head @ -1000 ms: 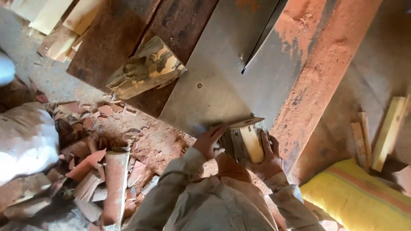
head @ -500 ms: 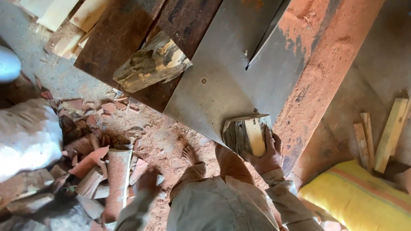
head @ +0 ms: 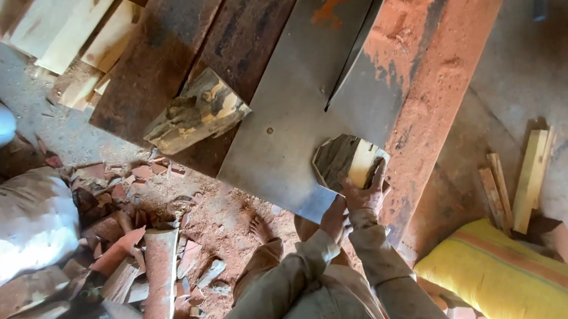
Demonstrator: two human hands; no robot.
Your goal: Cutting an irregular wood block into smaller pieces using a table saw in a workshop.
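Observation:
A flat block of wood (head: 344, 162), dark with a pale face, lies on the near corner of the grey metal saw table (head: 276, 134). My right hand (head: 365, 191) grips its near edge, fingers spread over the pale part. My left hand (head: 335, 221) sits just below the table's near edge, close under the block; I cannot make out its fingers. The thin saw blade (head: 356, 50) rises from the table a little beyond the block.
A rough chunk of wood (head: 196, 112) rests on the table's left edge. Reddish offcuts (head: 139, 267) litter the ground at left, beside a white sack (head: 18, 222). A yellow sack (head: 514, 277) and pale strips (head: 528, 177) lie at right. My bare foot (head: 260, 226) stands in sawdust.
My left hand left the block, swung down to the left, and has come back up near the table edge. The right hand has kept hold of the block throughout.

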